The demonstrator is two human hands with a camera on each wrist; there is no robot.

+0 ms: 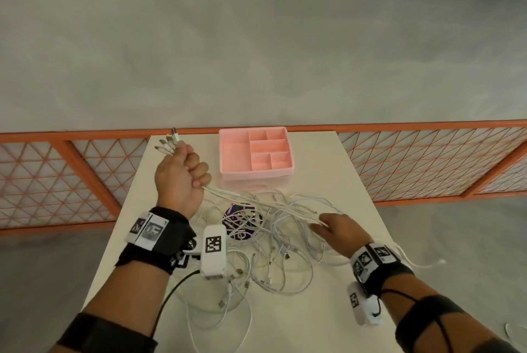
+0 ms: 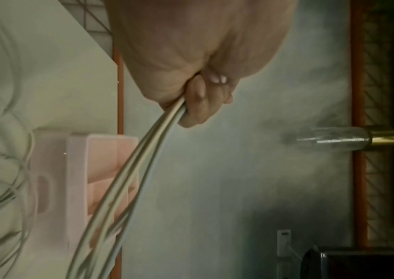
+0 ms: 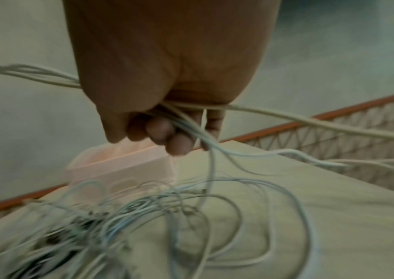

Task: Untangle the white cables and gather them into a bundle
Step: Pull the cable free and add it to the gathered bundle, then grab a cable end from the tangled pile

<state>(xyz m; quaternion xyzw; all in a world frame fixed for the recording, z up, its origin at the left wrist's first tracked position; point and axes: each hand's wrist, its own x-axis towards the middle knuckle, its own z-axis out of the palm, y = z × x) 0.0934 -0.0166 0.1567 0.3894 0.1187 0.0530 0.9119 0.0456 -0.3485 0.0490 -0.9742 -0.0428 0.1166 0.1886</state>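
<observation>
While the left hand (image 1: 182, 176) grips gathered white cables (image 1: 268, 227) in a fist, plugs protrude above it. Right hand (image 1: 339, 228), fingers curled, holds several strands over the table (image 1: 342, 170); pink tray (image 1: 255, 153) behind.

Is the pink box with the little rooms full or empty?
Empty. The head view looks straight down into the pink box, and every compartment shows only bare pink floor. The white cables all lie outside it on the table.

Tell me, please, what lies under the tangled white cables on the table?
Under the tangled white cables a dark purple round object with white markings lies on the cream table. The cables cover most of it, so I cannot identify it.
</observation>
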